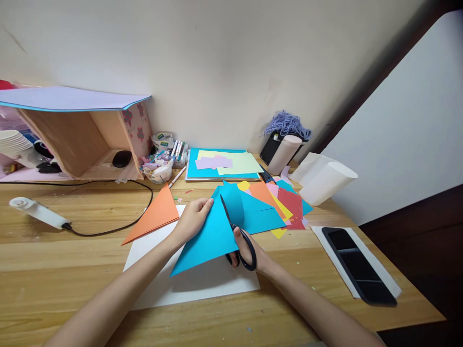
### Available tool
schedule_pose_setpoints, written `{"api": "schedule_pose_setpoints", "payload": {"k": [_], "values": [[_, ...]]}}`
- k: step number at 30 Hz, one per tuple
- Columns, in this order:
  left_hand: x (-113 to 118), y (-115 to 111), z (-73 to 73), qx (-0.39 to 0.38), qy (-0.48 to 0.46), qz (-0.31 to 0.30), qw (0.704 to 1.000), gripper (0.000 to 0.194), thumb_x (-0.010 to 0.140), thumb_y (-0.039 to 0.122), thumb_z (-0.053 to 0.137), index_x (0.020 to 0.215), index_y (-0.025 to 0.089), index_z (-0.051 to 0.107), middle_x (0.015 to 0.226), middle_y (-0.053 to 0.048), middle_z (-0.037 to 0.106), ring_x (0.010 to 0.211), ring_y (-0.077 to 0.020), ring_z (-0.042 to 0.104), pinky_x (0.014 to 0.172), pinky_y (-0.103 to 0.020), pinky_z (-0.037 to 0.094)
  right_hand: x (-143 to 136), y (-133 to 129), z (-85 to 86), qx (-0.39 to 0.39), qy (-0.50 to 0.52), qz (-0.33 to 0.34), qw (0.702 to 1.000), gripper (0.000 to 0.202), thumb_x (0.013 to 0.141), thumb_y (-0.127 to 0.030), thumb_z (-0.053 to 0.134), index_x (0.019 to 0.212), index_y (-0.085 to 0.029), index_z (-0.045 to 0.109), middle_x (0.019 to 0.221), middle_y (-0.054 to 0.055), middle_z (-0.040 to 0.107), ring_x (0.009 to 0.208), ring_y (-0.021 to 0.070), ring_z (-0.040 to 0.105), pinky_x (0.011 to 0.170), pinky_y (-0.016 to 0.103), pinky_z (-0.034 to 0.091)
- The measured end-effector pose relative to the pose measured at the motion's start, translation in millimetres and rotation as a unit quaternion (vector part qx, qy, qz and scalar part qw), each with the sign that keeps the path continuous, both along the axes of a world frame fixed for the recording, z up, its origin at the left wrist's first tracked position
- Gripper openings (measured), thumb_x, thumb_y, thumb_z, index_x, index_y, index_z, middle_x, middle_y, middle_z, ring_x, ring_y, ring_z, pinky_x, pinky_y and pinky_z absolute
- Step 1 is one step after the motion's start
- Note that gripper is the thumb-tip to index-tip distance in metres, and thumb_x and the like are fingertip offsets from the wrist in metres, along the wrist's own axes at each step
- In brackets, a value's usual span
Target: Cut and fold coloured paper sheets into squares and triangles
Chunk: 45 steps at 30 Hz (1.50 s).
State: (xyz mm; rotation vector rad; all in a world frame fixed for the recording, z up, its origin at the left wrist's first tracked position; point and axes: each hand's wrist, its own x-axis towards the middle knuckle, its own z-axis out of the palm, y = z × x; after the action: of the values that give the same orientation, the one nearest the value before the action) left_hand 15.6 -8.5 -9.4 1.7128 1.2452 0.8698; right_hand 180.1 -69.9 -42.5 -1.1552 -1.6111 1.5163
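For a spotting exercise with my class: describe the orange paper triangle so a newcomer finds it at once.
On the light wooden table, find the large white paper sheet. Across its far left corner, beside the person's bare left hand, lies the orange paper triangle. Unlike the orange paper piece in the mixed-colour scrap heap, it lies left of that hand.

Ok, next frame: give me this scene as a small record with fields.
view: head camera, looking down at a wooden table
left hand: grips the upper left edge of a blue sheet
right hand: holds black-handled scissors, blades at the blue sheet
beneath: white sheet, flat on the table
left of the sheets: orange paper triangle, partly over the white sheet
right side: colored paper scraps; phone
back: paper stack; purple yarn
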Motion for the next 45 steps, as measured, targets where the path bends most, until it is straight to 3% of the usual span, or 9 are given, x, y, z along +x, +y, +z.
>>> {"api": "schedule_pose_setpoints", "payload": {"k": [13, 24, 31, 36, 45], "values": [[2.5, -2.1, 0.3, -0.007, -0.015, -0.001, 1.0, 0.039, 0.082, 0.047, 0.035, 0.058, 0.017, 0.043, 0.056, 0.003, 0.042, 0.056, -0.0127, 0.04, 0.051, -0.023, 0.03, -1.0, -0.5, -4.1, -0.036, 0.015, -0.042, 0.998, 0.047, 0.075, -0.066, 0.036, 0.075, -0.019, 0.038, 0.041, -0.009, 0.039, 0.029, 0.0078, 0.042, 0.029, 0.017, 0.037], [-3.7, 5.8, -3.6, 0.022, 0.021, 0.039, 0.999, 0.039, 0.083, 0.046, 0.033, 0.06, 0.017, 0.046, 0.057, 0.002, 0.047, 0.061, -0.0149, 0.045, 0.056, -0.024, 0.031, -1.2, -1.4, -12.4, -0.045, 0.015, 0.011, 0.999, 0.047, 0.075, -0.067, 0.034, 0.075, -0.02, 0.037, 0.039, -0.01, 0.035, 0.028, 0.0077, 0.041, 0.028, 0.016, 0.035], [2.9, -3.5, 0.7, 0.058, 0.05, 0.03, 0.997, 0.037, 0.084, 0.042, 0.032, 0.057, 0.018, 0.04, 0.056, 0.002, 0.046, 0.057, -0.015, 0.045, 0.054, -0.024, 0.03, -1.1, -3.6, -7.4, -0.009, 0.002, 0.036, 0.999, 0.06, 0.078, -0.067, 0.015, 0.063, -0.018, 0.044, 0.04, -0.002, 0.046, 0.036, 0.0096, 0.049, 0.037, 0.019, 0.04], [5.5, -8.4, 4.3, 0.068, 0.049, 0.031, 0.996, 0.038, 0.085, 0.043, 0.031, 0.056, 0.019, 0.038, 0.055, 0.001, 0.045, 0.056, -0.0153, 0.044, 0.054, -0.025, 0.03, -1.3, -3.6, -9.3, -0.026, 0.005, 0.027, 0.999, 0.059, 0.075, -0.071, 0.018, 0.074, -0.018, 0.045, 0.043, -0.004, 0.047, 0.035, 0.011, 0.05, 0.034, 0.02, 0.04], [6.1, -8.4, 5.3, 0.062, 0.033, 0.032, 0.997, 0.037, 0.085, 0.042, 0.032, 0.056, 0.019, 0.037, 0.054, 0.003, 0.045, 0.055, -0.0141, 0.043, 0.053, -0.024, 0.029, -4.0, -4.9, -13.0, -0.013, 0.004, -0.006, 1.0, 0.046, 0.079, -0.064, 0.031, 0.079, -0.02, 0.043, 0.044, -0.006, 0.045, 0.033, 0.0112, 0.047, 0.031, 0.02, 0.038]]}}
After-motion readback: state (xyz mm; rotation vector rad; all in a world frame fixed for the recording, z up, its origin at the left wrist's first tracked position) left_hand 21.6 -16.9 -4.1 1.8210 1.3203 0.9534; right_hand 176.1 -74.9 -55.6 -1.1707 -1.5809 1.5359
